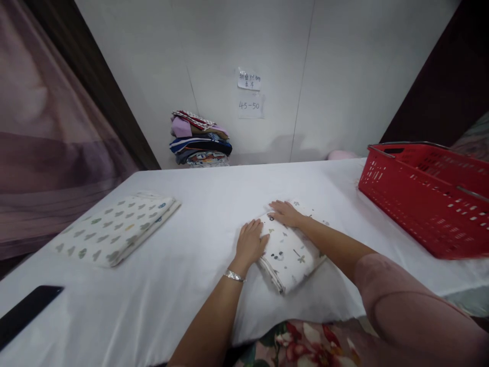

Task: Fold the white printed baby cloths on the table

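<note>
A folded white cloth (288, 250) with small grey and green prints lies on the white-covered table, close to my body. My left hand (250, 242), with a silver bracelet at the wrist, rests on its left edge, fingers stretched out. Across the far edge lies my right hand (286, 213), palm down with the fingers extended. Neither hand grasps the fabric; both press flat on or against it. To the left is another folded white cloth (118, 227), patterned with grey-green cloud-like shapes, apart from both hands.
A red plastic basket (420, 204) with metal handles stands at the right. Beyond the far table edge is a stack of folded fabrics (200, 140). A black phone-like object (28, 313) lies at the near left. Paper notes (250, 94) hang on the wall.
</note>
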A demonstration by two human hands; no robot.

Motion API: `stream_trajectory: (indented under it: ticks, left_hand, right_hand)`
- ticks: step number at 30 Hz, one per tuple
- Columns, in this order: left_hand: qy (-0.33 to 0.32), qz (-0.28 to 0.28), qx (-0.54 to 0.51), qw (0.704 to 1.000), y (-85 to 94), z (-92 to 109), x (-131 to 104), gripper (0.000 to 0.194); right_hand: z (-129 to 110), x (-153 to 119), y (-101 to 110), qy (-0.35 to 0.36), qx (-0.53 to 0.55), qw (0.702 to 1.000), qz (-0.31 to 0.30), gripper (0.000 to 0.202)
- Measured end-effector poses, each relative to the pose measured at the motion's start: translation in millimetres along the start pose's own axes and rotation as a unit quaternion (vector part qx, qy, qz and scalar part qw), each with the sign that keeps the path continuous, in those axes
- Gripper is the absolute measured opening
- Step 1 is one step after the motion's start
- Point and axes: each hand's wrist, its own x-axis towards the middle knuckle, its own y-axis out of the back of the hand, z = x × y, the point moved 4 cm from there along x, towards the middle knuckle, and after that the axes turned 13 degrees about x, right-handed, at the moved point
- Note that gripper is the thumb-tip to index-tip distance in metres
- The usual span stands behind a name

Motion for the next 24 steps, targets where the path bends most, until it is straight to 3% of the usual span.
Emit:
stream_trajectory:
  ticks: [3,6,11,18,24]
  left_hand:
    - [0.0,0.004,-0.004,1.0,-1.8,-1.2,-0.1,0.044]
    - [-0.003,0.007,-0.007,1.0,-3.5,-2.0,0.0,0.044]
    - [-0.007,-0.01,0.007,1.0,-4.8,-2.1,1.0,0.046]
    - [-0.016,-0.066,0.03,0.997,2.0,-4.3,7.0,0.048]
    - [-0.053,-0.08,0.027,0.995,7.0,-5.4,7.8,0.046]
  right_hand:
    - [16.0,-16.5,22.3,-0.033,-0.007,0.997,0.066,0.053]
    - [43.1,-47.1,46.3,-0.116,-0.008,0.987,0.11,0.056]
    - [75.9,-99.3,64.6,-0.257,-0.003,0.964,0.062,0.061]
    - [73.3,-120.7,65.7,-0.32,-0.037,0.947,-0.007,0.067]
    - [65.7,-140.6,64.9,-0.315,-0.04,0.948,0.017,0.065]
